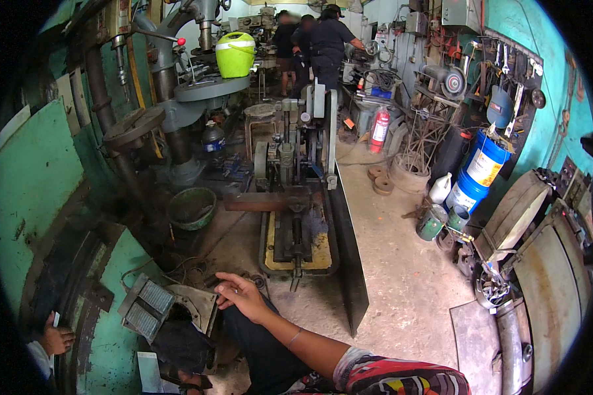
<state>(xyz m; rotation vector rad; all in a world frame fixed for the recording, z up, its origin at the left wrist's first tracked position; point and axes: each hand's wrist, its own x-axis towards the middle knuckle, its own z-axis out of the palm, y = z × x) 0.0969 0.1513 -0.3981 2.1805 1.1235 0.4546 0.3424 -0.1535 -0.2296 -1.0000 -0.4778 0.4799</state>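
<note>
Patterned sleeve [402, 376] nearest; right hand [245, 300]: fingers apart; metal plate [203, 299] just left; contact unclear

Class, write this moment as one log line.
right hand: loosely open | near: metal plate | ahead: machine, rusty bar across it | background: people

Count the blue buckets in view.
2, stacked toward the picture's right: the upper bucket on the lower bucket. Others may be hidden.
</note>
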